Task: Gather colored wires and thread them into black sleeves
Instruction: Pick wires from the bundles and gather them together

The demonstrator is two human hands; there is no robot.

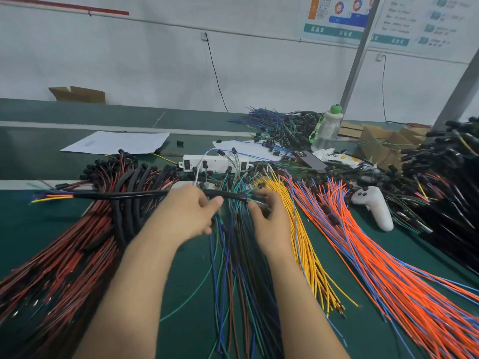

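A long black sleeve point(121, 195) lies level across the bench, with colored wire tips point(51, 196) sticking out of its left end. My left hand point(186, 213) grips the sleeve near its right part. My right hand point(267, 216) pinches the wire ends and their black connectors at the sleeve's right mouth point(241, 196). Spread over the green bench point(39, 216) are red-and-black wires point(64, 255) at left, mixed blue, green and brown wires point(233, 268) in the middle, yellow wires point(308, 250) and orange-and-blue wires point(388, 268) at right. Spare black sleeves point(127, 211) lie across the red bundle.
A white power strip point(215, 161) sits behind my hands. A white controller point(375, 206) lies at right, beside a heap of black-ended harnesses point(445, 177). Further back are a water bottle point(328, 128), a phone point(309, 159), paper sheets point(116, 142) and cardboard boxes point(383, 143).
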